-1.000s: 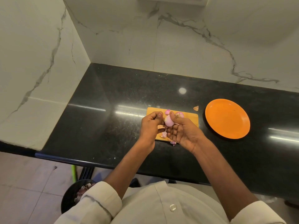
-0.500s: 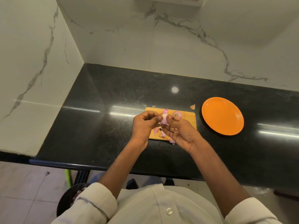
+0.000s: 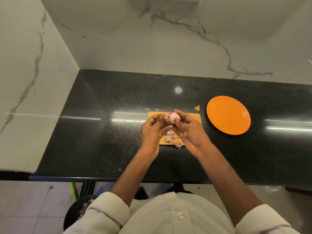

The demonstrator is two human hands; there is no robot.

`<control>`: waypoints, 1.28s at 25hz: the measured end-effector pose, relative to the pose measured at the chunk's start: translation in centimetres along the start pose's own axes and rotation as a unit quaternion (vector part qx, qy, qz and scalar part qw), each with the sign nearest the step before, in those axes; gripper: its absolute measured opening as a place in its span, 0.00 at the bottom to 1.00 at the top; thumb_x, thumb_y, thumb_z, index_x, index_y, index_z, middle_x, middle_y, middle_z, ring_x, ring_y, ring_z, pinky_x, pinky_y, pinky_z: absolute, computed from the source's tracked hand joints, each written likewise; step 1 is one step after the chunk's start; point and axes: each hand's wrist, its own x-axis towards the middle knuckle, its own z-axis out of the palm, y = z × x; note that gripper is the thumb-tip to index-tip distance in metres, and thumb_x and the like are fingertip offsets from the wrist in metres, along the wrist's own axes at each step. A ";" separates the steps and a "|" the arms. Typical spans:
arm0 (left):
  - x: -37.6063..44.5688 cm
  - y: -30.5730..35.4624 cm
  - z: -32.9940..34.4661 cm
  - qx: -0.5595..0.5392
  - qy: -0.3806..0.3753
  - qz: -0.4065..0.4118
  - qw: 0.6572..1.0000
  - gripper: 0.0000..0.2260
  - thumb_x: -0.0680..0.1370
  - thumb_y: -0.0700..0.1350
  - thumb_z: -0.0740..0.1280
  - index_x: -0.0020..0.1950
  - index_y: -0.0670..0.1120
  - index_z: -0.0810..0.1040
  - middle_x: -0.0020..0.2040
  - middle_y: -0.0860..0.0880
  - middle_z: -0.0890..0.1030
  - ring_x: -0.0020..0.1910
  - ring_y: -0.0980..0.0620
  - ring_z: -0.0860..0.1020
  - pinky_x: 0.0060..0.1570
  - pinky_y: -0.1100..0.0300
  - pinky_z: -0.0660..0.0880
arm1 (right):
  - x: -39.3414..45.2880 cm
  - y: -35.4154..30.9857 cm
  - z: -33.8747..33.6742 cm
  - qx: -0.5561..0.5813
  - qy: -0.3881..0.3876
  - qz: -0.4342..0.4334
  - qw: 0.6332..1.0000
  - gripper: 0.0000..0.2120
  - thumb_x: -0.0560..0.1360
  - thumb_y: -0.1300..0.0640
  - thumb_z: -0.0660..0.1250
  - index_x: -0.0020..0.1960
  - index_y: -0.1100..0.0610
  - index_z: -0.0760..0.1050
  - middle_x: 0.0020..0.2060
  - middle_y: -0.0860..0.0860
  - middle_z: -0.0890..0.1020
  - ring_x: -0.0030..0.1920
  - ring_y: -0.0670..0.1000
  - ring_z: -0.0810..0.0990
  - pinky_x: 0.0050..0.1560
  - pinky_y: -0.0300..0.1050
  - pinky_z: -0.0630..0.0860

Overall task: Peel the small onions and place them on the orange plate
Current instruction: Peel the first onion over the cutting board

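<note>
Pale marble walls [image 3: 118, 48] with grey veins, meeting in a corner behind everything. Below them a long black polished stone desk [image 3: 101, 132], glossy, speckled, streaked with reflected light. Pale floor tiles [image 3: 20, 208] beneath the near edge. White shirt sleeves [image 3: 108, 211] rolled at the bottom, one button visible at the chest.

On the floor at lower left, a dark round bin [image 3: 74, 215], partly hidden by the sleeve, with pinkish scraps inside.

To the right on the desk, a round orange plate [image 3: 228, 115], smooth and shallow, nothing on it. Well apart from the hands.

Left of the plate, a rectangular wooden board [image 3: 196, 118], light yellow-brown, flat, largely covered by the hands. Loose pink and papery peels [image 3: 169, 136] scattered on its near half, one scrap [image 3: 178, 146] lying over the near edge on the desk.

Right hand [image 3: 189, 130] above the board, fingers and thumb curled round a small onion [image 3: 173, 118], pale pink, rounded, mostly bare of skin. Left hand [image 3: 152, 130] just beside it, fingers curled, thumb and fingertip pinching at a purple flap of skin [image 3: 168, 114] on the onion's left side.

Between board and plate, a small tan flake [image 3: 197, 108] of dry skin alone on the black stone.
</note>
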 end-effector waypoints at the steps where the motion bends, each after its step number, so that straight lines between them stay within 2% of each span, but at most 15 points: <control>1: 0.1 0.3 0.3 0.020 -0.012 0.003 1.000 0.11 0.82 0.43 0.71 0.60 0.36 0.82 0.56 0.37 0.86 0.56 0.41 0.86 0.58 0.47 0.83 | 0.1 -0.4 -0.4 -0.042 -0.005 -0.016 0.999 0.16 0.79 0.70 0.69 0.63 0.57 0.83 0.59 0.53 0.86 0.62 0.53 0.85 0.58 0.47 0.83; 4: 0.3 0.6 1.6 0.068 -0.011 0.016 0.997 0.09 0.81 0.42 0.72 0.57 0.37 0.84 0.56 0.38 0.86 0.57 0.40 0.86 0.57 0.46 0.83 | 0.3 -1.4 -1.3 -0.159 -0.005 -0.063 0.985 0.18 0.76 0.69 0.73 0.62 0.54 0.84 0.57 0.50 0.87 0.60 0.49 0.85 0.60 0.48 0.83; 7: 0.4 0.4 3.1 0.105 0.065 0.018 0.992 0.05 0.83 0.39 0.69 0.53 0.38 0.83 0.52 0.39 0.87 0.51 0.41 0.87 0.51 0.47 0.85 | 0.7 -1.6 -1.4 -0.248 0.001 -0.113 0.962 0.19 0.74 0.69 0.75 0.62 0.54 0.84 0.53 0.47 0.88 0.55 0.46 0.86 0.57 0.46 0.85; 9: 0.6 0.2 4.4 0.114 0.095 0.002 0.989 0.08 0.85 0.41 0.65 0.51 0.40 0.82 0.49 0.39 0.87 0.46 0.44 0.87 0.47 0.49 0.86 | 1.1 -1.4 -1.4 -0.278 -0.004 -0.153 0.948 0.20 0.73 0.70 0.76 0.60 0.53 0.85 0.52 0.46 0.88 0.54 0.46 0.86 0.56 0.48 0.85; 13: 1.1 0.5 6.0 0.012 0.113 -0.089 0.989 0.15 0.88 0.47 0.59 0.54 0.41 0.81 0.46 0.41 0.85 0.35 0.53 0.83 0.45 0.49 0.83 | 1.8 -1.5 -1.7 -0.256 -0.022 -0.191 0.947 0.22 0.71 0.73 0.75 0.59 0.53 0.84 0.53 0.46 0.87 0.57 0.47 0.85 0.58 0.47 0.84; 18: 1.1 0.8 5.0 -0.013 0.070 -0.096 0.993 0.21 0.87 0.55 0.59 0.59 0.38 0.80 0.54 0.37 0.85 0.42 0.48 0.85 0.46 0.49 0.84 | 2.5 -2.0 -2.2 -0.244 -0.067 -0.189 0.949 0.25 0.71 0.75 0.75 0.62 0.54 0.82 0.57 0.48 0.87 0.61 0.48 0.84 0.62 0.48 0.82; 20: 1.2 0.9 5.0 -0.038 0.045 -0.086 0.995 0.18 0.87 0.52 0.61 0.61 0.37 0.80 0.53 0.37 0.84 0.45 0.48 0.84 0.48 0.51 0.85 | 2.8 -2.0 -2.1 -0.230 -0.078 -0.169 0.955 0.25 0.71 0.74 0.75 0.63 0.54 0.82 0.58 0.49 0.87 0.62 0.48 0.84 0.64 0.49 0.82; 22: 1.3 1.0 5.1 -0.049 0.039 -0.071 0.995 0.13 0.87 0.47 0.63 0.60 0.38 0.79 0.52 0.38 0.84 0.47 0.47 0.84 0.47 0.53 0.85 | 3.0 -1.8 -2.0 -0.198 -0.086 -0.142 0.966 0.21 0.73 0.70 0.76 0.63 0.55 0.84 0.57 0.50 0.87 0.61 0.49 0.85 0.65 0.51 0.81; 26: 1.2 0.8 5.3 -0.016 0.047 -0.023 0.999 0.07 0.87 0.42 0.63 0.56 0.39 0.77 0.47 0.40 0.83 0.44 0.47 0.83 0.45 0.53 0.84 | 3.2 -2.0 -1.1 -0.159 -0.042 -0.108 0.980 0.14 0.72 0.67 0.78 0.56 0.58 0.87 0.50 0.53 0.89 0.56 0.53 0.87 0.65 0.55 0.81; 29: 1.3 0.4 5.3 0.030 0.067 0.037 0.997 0.08 0.87 0.41 0.63 0.49 0.42 0.77 0.43 0.42 0.81 0.41 0.48 0.80 0.47 0.48 0.81 | 3.4 -2.3 -0.2 -0.124 -0.012 -0.086 0.988 0.08 0.73 0.64 0.78 0.52 0.60 0.88 0.47 0.55 0.89 0.53 0.54 0.88 0.63 0.57 0.82; 32: 1.4 0.2 5.5 0.047 0.104 0.054 0.992 0.09 0.87 0.42 0.63 0.48 0.42 0.77 0.45 0.39 0.81 0.44 0.43 0.79 0.53 0.40 0.80 | 3.9 -2.0 0.2 -0.172 0.018 -0.109 0.979 0.07 0.75 0.62 0.77 0.52 0.58 0.88 0.46 0.52 0.89 0.52 0.52 0.88 0.60 0.56 0.84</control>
